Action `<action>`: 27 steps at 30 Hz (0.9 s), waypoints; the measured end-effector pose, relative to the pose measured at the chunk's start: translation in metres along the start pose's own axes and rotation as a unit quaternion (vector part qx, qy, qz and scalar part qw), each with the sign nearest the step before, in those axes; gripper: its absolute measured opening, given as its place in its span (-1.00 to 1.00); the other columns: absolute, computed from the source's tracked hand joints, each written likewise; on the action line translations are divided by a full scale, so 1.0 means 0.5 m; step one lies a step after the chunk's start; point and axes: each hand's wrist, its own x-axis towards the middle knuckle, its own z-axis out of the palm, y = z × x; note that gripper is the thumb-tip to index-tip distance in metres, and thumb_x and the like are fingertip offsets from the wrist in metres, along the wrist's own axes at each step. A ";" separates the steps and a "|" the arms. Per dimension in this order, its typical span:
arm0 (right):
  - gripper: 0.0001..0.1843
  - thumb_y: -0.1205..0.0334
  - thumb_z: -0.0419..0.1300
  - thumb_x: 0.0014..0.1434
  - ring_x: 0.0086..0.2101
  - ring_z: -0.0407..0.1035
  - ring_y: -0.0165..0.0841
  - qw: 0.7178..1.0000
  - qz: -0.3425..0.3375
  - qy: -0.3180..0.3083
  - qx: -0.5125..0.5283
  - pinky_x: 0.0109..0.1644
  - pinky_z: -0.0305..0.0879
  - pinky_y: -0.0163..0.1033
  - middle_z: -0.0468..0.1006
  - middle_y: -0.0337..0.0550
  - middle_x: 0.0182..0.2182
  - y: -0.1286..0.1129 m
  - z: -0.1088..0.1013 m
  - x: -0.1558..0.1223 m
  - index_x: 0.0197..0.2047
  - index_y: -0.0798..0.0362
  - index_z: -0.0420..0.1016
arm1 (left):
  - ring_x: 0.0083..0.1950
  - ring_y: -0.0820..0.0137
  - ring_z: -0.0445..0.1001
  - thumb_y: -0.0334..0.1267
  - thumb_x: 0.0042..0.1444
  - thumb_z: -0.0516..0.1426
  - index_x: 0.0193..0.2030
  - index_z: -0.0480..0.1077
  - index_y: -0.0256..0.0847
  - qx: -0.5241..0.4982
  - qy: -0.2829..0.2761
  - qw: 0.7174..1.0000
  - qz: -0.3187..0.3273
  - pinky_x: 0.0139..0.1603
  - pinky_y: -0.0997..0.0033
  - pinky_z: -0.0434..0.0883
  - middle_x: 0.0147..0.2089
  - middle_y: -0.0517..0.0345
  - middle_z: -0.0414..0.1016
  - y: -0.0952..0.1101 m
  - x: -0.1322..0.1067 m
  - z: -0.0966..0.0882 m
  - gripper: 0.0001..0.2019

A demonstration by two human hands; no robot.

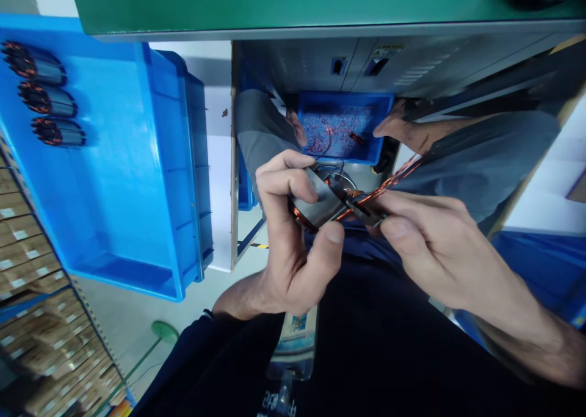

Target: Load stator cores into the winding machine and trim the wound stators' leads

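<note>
Left hand (pixel 293 234) partly hides stator (pixel 320 203).

The left hand (pixel 288 234) hides most of the metal part (pixel 320 206); the copper wire (pixel 389 182) ends are blurred.

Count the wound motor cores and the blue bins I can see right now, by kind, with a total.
Wound motor cores lying in the big blue tray: 3
Wound core held in the left hand, right hand pulling copper wire from it: 1
Blue bins: 2, the big tray and the small bin of wire scrap
Total: 6
</note>
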 end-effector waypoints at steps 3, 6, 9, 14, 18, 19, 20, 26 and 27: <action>-0.70 0.07 0.07 0.75 -0.28 0.63 -0.32 1.000 0.001 -0.010 0.009 -0.16 0.50 -0.18 0.70 -0.19 -0.25 0.001 0.003 0.003 -0.07 -0.06 0.47 | 0.44 -0.19 0.39 0.13 0.43 0.18 0.16 0.28 0.11 -0.023 0.018 1.000 -0.001 0.41 -0.75 0.51 0.18 -0.10 0.31 -0.004 0.000 -0.002 -0.68; -0.67 0.04 0.06 0.75 -0.26 0.64 -0.32 1.000 0.005 -0.014 0.019 -0.19 0.46 -0.17 0.77 -0.11 -0.14 0.000 0.004 0.002 -0.04 -0.03 0.53 | 0.44 -0.17 0.40 0.09 0.42 0.20 0.17 0.29 0.09 -0.034 0.013 0.999 0.006 0.44 -0.70 0.52 0.18 -0.10 0.31 -0.004 -0.001 -0.006 -0.68; -0.62 0.02 0.07 0.75 -0.36 0.55 -0.36 0.999 0.023 -0.020 0.042 -0.24 0.38 -0.17 0.73 -0.15 -0.23 0.002 0.001 0.000 -0.07 0.00 0.58 | 0.43 -0.15 0.39 0.08 0.44 0.21 0.16 0.30 0.08 -0.022 0.008 1.000 0.017 0.42 -0.65 0.53 0.18 -0.10 0.33 0.007 0.003 -0.014 -0.70; -0.35 -0.21 -0.01 0.75 -0.46 0.38 -0.39 0.993 0.105 -0.028 0.053 -0.21 0.27 -0.15 0.54 -0.26 -0.47 0.088 0.027 0.046 -0.23 0.01 0.63 | 0.31 0.03 0.39 -0.09 0.56 0.18 0.16 0.30 0.00 0.012 -0.015 0.999 0.035 0.37 -0.35 0.48 0.17 -0.06 0.35 -0.078 0.042 0.018 -0.82; -0.02 -0.68 -0.10 0.55 -0.51 0.36 -0.35 0.973 0.206 -0.052 0.086 -0.22 0.28 -0.14 0.49 -0.22 -0.58 0.259 0.088 0.133 -0.28 0.03 0.67 | 0.25 0.05 0.34 0.08 0.57 0.21 0.12 0.27 0.00 0.048 0.024 0.998 0.017 0.39 -0.25 0.46 0.16 -0.08 0.36 -0.303 0.105 0.098 -0.71; 0.04 -0.75 -0.12 0.49 -0.51 0.34 -0.35 0.969 0.218 -0.063 0.096 -0.22 0.29 -0.14 0.47 -0.22 -0.60 0.299 0.100 0.153 -0.26 0.04 0.69 | 0.21 0.05 0.33 0.13 0.53 0.25 0.08 0.26 -0.01 0.053 0.027 0.998 -0.016 0.40 -0.28 0.44 0.14 -0.09 0.37 -0.353 0.119 0.113 -0.65; 0.07 -0.79 -0.13 0.45 -0.51 0.33 -0.34 0.967 0.224 -0.064 0.102 -0.22 0.30 -0.13 0.45 -0.22 -0.60 0.331 0.110 0.170 -0.25 0.05 0.69 | 0.20 0.04 0.32 0.16 0.50 0.27 0.06 0.25 -0.02 0.052 0.024 0.997 -0.046 0.40 -0.29 0.44 0.12 -0.10 0.37 -0.391 0.130 0.123 -0.61; -0.08 -0.77 0.12 0.39 -0.44 0.35 -0.34 0.966 0.189 -0.022 0.175 -0.24 0.38 -0.15 0.50 -0.25 -0.45 0.294 0.095 0.180 0.05 -0.03 0.72 | 0.28 0.05 0.38 0.14 0.60 0.17 0.20 0.29 -0.01 0.074 0.029 0.991 0.108 0.41 -0.22 0.45 0.17 -0.09 0.35 -0.294 0.119 0.069 -0.68; -0.12 -0.74 0.21 0.37 -0.40 0.38 -0.32 0.966 0.176 -0.028 0.186 -0.22 0.41 -0.15 0.52 -0.26 -0.42 0.260 0.084 0.170 0.06 -0.05 0.71 | 0.30 0.05 0.39 0.07 0.57 0.20 0.20 0.30 0.00 0.086 0.028 0.985 0.149 0.39 -0.21 0.46 0.16 -0.07 0.36 -0.250 0.111 0.053 -0.70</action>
